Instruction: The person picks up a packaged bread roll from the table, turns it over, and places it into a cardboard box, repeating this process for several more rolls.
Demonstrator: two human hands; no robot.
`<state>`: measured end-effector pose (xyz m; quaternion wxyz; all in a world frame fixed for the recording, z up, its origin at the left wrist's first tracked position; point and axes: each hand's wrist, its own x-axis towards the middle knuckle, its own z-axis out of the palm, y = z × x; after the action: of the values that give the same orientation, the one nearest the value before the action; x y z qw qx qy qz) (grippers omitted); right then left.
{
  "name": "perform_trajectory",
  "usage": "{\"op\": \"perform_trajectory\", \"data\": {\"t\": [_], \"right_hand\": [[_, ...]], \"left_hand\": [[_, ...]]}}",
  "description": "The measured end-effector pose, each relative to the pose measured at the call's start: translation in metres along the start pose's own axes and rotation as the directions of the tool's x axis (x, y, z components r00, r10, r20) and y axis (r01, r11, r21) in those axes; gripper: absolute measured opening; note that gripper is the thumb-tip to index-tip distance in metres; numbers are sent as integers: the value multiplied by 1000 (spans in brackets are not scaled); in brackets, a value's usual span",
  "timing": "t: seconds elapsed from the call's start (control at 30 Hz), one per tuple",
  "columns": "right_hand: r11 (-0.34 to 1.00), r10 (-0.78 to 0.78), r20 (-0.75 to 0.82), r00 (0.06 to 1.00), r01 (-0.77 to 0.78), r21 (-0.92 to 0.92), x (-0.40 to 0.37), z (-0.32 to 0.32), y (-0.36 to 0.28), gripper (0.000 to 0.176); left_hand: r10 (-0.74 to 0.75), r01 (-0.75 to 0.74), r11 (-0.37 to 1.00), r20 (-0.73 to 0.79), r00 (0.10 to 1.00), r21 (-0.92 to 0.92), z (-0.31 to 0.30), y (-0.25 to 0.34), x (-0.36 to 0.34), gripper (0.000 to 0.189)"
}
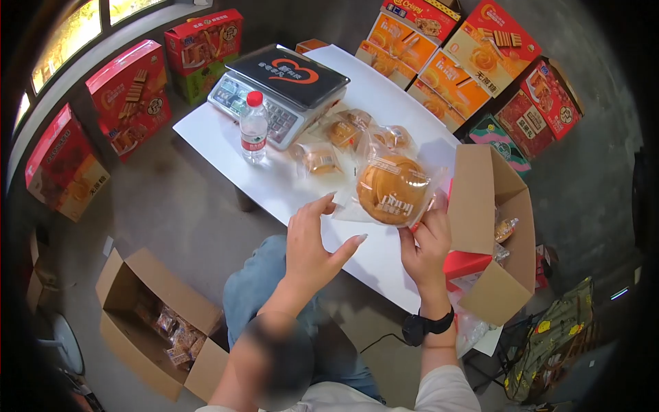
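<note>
Pinched in my right hand (427, 248) is the lower right corner of a clear plastic bag with a round golden-brown bun (391, 196) in it, raised over the white table. White lettering is printed on the wrapper. My left hand (312, 240) is to the left of the bag with thumb and fingers apart, holding nothing. Behind the bag, smaller wrapped buns (318, 163) lie on the tabletop. A water bottle (254, 130) with a red cap stands beside a digital scale (274, 103).
To the right, an open cardboard box (473, 199) holds wrapped items. Another open carton (154, 343) with small packets sits on the floor at left. Red and orange gift boxes (130, 96) stand along the walls. A folding chair (556, 343) is at lower right.
</note>
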<state>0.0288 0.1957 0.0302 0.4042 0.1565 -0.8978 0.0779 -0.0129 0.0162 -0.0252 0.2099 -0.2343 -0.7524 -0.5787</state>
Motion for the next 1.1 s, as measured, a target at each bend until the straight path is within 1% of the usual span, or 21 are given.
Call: {"op": "perform_trajectory", "data": {"t": [0.13, 0.2, 0.23, 0.33, 0.4, 0.43, 0.5, 0.53, 0.6, 0.67, 0.73, 0.8, 0.83, 0.87, 0.9, 0.93, 0.97, 1.0, 1.03, 1.07, 1.1], "right_hand": [[998, -13, -55, 998, 16, 61, 2, -19, -20, 17], [998, -14, -71, 997, 18, 53, 0, -25, -25, 17], [999, -16, -92, 996, 20, 49, -1, -27, -27, 16], [997, 56, -175, 983, -45, 68, -3, -28, -35, 17], [999, 29, -187, 982, -20, 49, -5, -21, -40, 17], [999, 5, -198, 980, 3, 41, -7, -16, -43, 17], [999, -36, -88, 995, 37, 6, -18, -6, -55, 17], [999, -51, -24, 998, 52, 4, -23, 0, -61, 16], [994, -83, -21, 996, 84, 68, -22, 5, -68, 14], [985, -115, -14, 993, 116, 130, -25, 0, -68, 14], [926, -48, 231, 972, -43, 374, -40, -22, -57, 17], [827, 104, 55, 993, -117, 550, -62, -31, -38, 31], [759, 218, -25, 976, -153, 632, -67, -35, -33, 36], [758, 222, -16, 975, -163, 631, -69, -40, -29, 36], [545, 463, 93, 881, -366, 754, -64, -46, -29, 43], [266, 647, 238, 724, -507, 820, -62, -49, -28, 54], [262, 650, 243, 720, -513, 818, -63, -50, -27, 54], [135, 530, 419, 737, -562, 816, -63, -50, -25, 64], [16, 374, 569, 732, -619, 786, -62, -50, -25, 79], [12, 372, 573, 730, -621, 784, -60, -53, -30, 79], [-31, 308, 688, 657, -716, 698, -56, -58, -40, 84]], "left_hand": [[89, -89, 996, -53, 995, 7, 4, 3, -7, 65], [174, -185, 981, -176, 969, -52, 7, 1, -10, 67], [172, -185, 981, -177, 969, -54, 7, 1, -10, 67], [156, -180, 968, -142, 978, -176, 8, 2, -9, 67], [50, -5, 917, 102, 994, -399, 9, 2, -10, 71], [49, -4, 916, 101, 994, -402, 17, 1, -14, 71], [-45, 133, 572, 132, 990, -809, 35, -7, -27, 75], [-46, 132, 574, 129, 991, -808, 33, -5, -28, 75], [-261, 453, 281, 386, 885, -846, 24, 3, -30, 76], [-227, 434, 247, 384, 895, -866, 20, 3, -21, 73], [-237, 544, 141, 506, 830, -827, 14, -1, -16, 72], [-243, 558, 132, 519, 819, -819, 6, -6, -10, 70], [-161, 632, 98, 615, 772, -768, -1, -8, -6, 69], [-74, 704, 70, 700, 710, -707, -6, -11, -6, 68], [-34, 744, 84, 744, 667, -663, -8, -15, -8, 63], [-39, 749, 78, 749, 661, -657, -9, -19, -10, 63], [98, 799, 264, 839, 535, -540, -10, -24, -9, 59], [202, 784, 456, 907, 370, -421, -11, -25, -4, 55], [263, 752, 541, 926, 273, -375, -11, -13, 2, 55], [258, 755, 539, 927, 274, -373, -11, -14, 3, 55], [247, 805, 538, 960, 131, -248, -11, -16, 3, 53]]}}
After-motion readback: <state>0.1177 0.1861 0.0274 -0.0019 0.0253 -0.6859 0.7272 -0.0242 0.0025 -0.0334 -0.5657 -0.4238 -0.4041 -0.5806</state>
